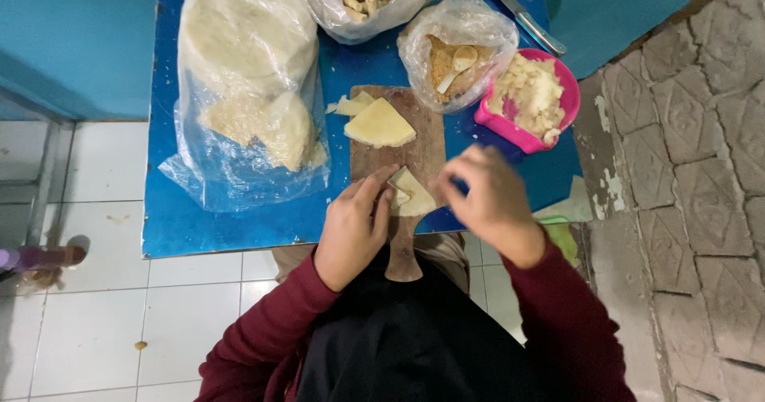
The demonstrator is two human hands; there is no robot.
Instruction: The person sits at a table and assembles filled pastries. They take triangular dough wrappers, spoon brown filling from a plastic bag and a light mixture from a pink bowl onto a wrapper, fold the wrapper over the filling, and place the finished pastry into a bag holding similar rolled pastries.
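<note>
Here, at the table's (183,227) near edge, the left hand (351,231) pins a half-folded wrapper (413,195) on the wooden board (422,143) while the right hand (490,199) hovers loosely open, gripping nothing; judging by this, folding is underway and closing the flap needs a light pinch.

Three plastic bags (247,91), one pink bowl (567,91), one wooden board (414,155) — one knife (522,13), one spoon (458,61).

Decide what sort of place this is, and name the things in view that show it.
Probably a small home or street-side food-preparation spot: a blue table bears a wooden cutting board with thin wrappers, bagged ingredients and a pink bowl, set beside tiled floor and paving stones.
</note>
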